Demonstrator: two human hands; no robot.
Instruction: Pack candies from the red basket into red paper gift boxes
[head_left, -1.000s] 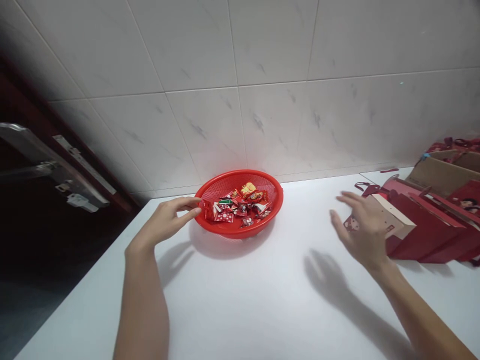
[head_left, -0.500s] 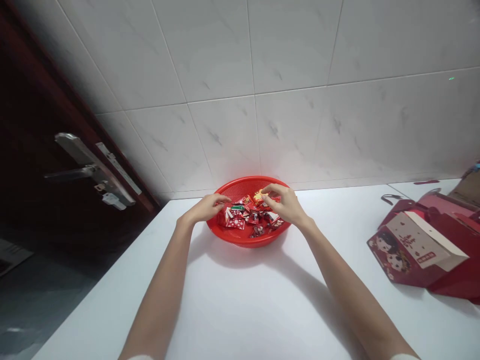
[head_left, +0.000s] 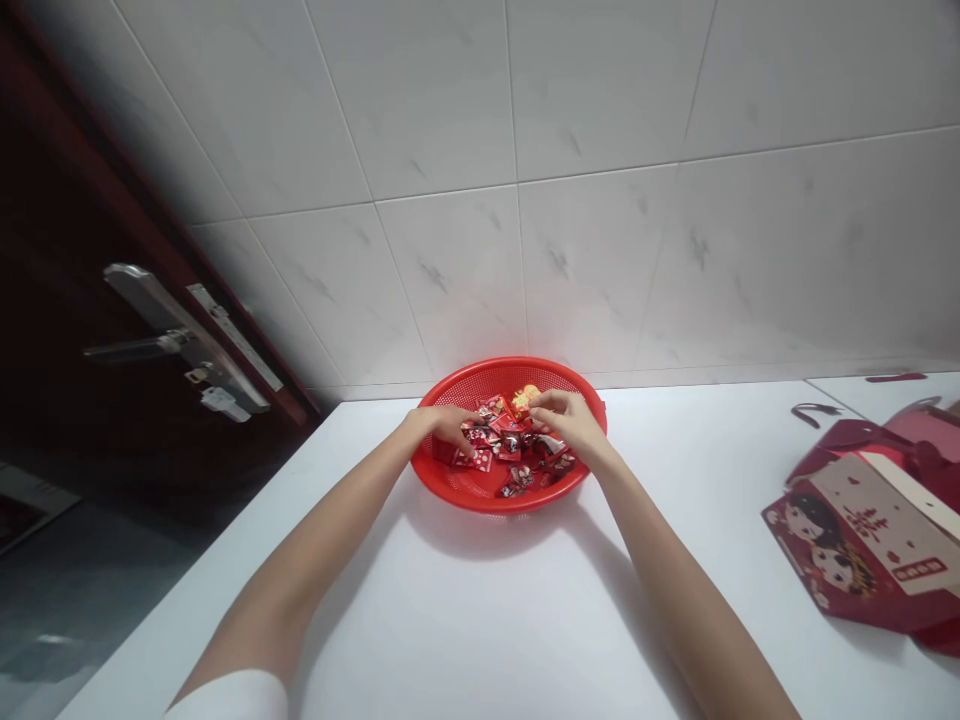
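Observation:
A red oval mesh basket (head_left: 510,508) on the white table holds many small wrapped sweets (head_left: 511,445), mostly red, with a yellow-orange packet (head_left: 525,398) toward the back. Inside the basket's left part, my left hand (head_left: 452,428) rests its spread fingers on the sweets. My right hand (head_left: 566,418) hangs over the right part, with thumb and fingertips drawn close together beside the yellow-orange packet; whatever may be between them is too small to make out.
The white table (head_left: 480,620) meets a tiled wall (head_left: 450,250) behind the basket. Dark red and cream printed gift boxes (head_left: 862,530) lie at the right. At the left is a dark door with a metal handle (head_left: 176,340).
My left hand has moved down and right into the sweets. My right hand's fingers have drawn closer together. The view has shifted slightly, so the boxes appear farther right.

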